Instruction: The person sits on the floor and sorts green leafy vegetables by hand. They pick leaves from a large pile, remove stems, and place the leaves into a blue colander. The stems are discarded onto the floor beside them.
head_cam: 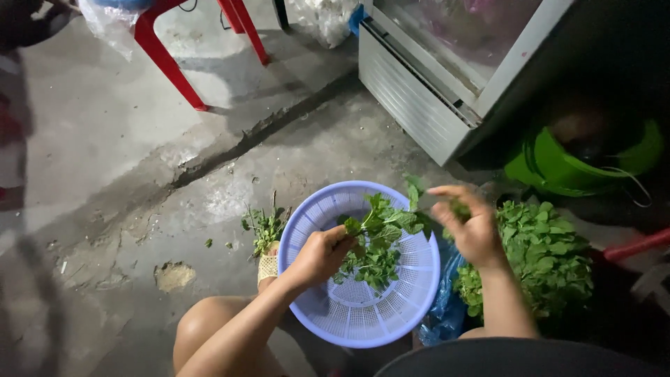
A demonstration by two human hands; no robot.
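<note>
A round light-purple plastic basket (412, 307) sits on the floor in front of me, tilted, with a small heap of green leafy herbs (380, 244) inside. My left hand (319, 255) grips a leafy herb sprig over the basket's middle. Over the basket's right rim, my right hand (471, 223) pinches a few leaves at the other end of the sprig. A big pile of the same herbs (541, 255) lies to the right, partly behind my right forearm.
Discarded stems (265, 227) lie on the cracked concrete floor left of the basket. A glass-fronted cooler (426, 91) stands behind, red chair legs (167, 63) at top left, a green bucket (558, 167) at right, a blue plastic bag (440, 307) under the basket.
</note>
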